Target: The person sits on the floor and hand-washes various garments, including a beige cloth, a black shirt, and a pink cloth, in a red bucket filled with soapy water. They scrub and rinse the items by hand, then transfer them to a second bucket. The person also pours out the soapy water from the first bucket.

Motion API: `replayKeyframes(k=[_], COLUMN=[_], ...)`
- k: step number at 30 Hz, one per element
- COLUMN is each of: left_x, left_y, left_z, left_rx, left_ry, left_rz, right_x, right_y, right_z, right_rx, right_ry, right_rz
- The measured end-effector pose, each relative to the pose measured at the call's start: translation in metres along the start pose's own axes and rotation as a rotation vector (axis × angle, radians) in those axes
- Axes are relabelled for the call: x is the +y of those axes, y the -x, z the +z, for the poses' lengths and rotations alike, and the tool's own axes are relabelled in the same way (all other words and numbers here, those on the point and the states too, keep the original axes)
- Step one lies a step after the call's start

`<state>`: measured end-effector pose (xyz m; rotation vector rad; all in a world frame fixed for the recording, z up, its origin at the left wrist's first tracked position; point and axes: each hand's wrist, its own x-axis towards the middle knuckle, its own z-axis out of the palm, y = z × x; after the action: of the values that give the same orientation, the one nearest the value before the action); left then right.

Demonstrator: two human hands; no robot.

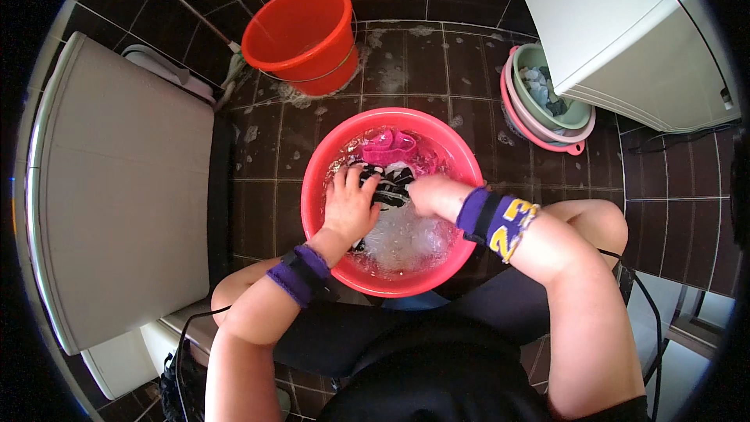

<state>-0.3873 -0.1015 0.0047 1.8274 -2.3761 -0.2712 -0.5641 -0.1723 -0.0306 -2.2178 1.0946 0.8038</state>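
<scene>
A pink basin (466,270) of soapy water stands in front of me with wet laundry in it. My left hand (349,202) lies over the left part of a black-and-white cloth (388,190), fingers spread and touching it. At the cloth's right end my right hand (427,194) is closed on it; its fingertips are hidden in the water. Bright pink cloth (384,148) floats at the far side of the basin. White foam (402,238) covers the water nearest me. Both wrists wear purple bands.
A red bucket (301,35) stands at the back left, beside a thin pole (180,0). Nested basins (519,109) holding cloth sit at the right, next to a white cabinet (625,39). A pale appliance (129,195) borders the left. The dark floor tiles (398,62) are wet with suds.
</scene>
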Motion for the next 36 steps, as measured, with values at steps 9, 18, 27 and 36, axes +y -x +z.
replayKeyframes(k=[9,18,27,36], left_x=[0.008,0.026,-0.018,0.023], left_y=[0.013,0.018,0.009,-0.018], left_z=[0.024,0.053,0.063,0.001], left_rx=[-0.530,-0.745,-0.750,-0.101], left_ry=[-0.019,0.068,0.165,0.182], left_rz=[0.093,0.098,0.003,0.071], right_x=[0.003,-0.010,-0.039,-0.087], right_y=[-0.051,-0.069,0.006,0.067], right_z=[-0.047,0.002,0.048,0.064], right_rx=[0.680,0.563,0.498,0.501], right_ry=[-0.315,-0.511,-0.654,-0.288], right_rz=[0.058,0.089,-0.014,-0.172])
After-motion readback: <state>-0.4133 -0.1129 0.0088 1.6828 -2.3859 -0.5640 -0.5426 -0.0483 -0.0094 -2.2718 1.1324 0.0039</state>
